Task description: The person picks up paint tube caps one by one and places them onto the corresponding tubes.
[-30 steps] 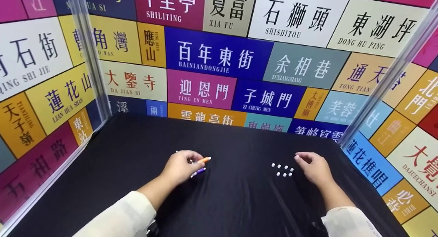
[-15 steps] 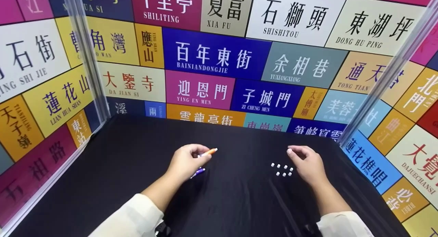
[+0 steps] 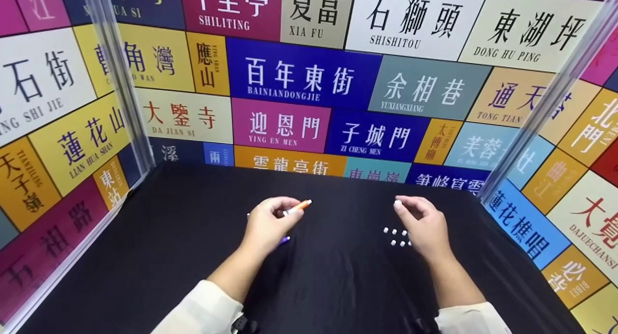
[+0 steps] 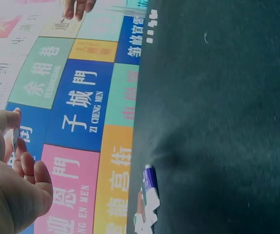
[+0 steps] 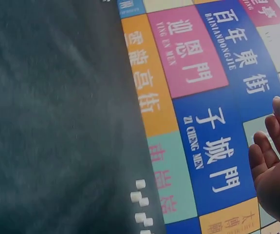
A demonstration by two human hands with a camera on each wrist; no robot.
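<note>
My left hand (image 3: 271, 223) pinches a slim orange and white marker (image 3: 301, 206) between thumb and fingers, its white-tipped end pointing right. On the black cloth below it lies a purple and white marker (image 4: 151, 187), mostly covered by the hand in the head view. Beside that one, more marker pieces (image 4: 140, 209) show in the left wrist view. To the right, my right hand (image 3: 427, 228) pinches a small white cap-like piece (image 3: 397, 204) at its fingertips. Several similar white pieces (image 3: 394, 231) lie in a loose cluster just left of and below this hand.
Black cloth (image 3: 333, 276) covers the table. A wall panel (image 3: 304, 73) of coloured name signs rises along its back edge, with side panels left and right. Clear corner posts (image 3: 128, 83) stand at the back corners.
Both hands have risen away from the cloth and drawn closer together, the left with the orange marker, the right with the small white piece. The cluster on the cloth stays put.
</note>
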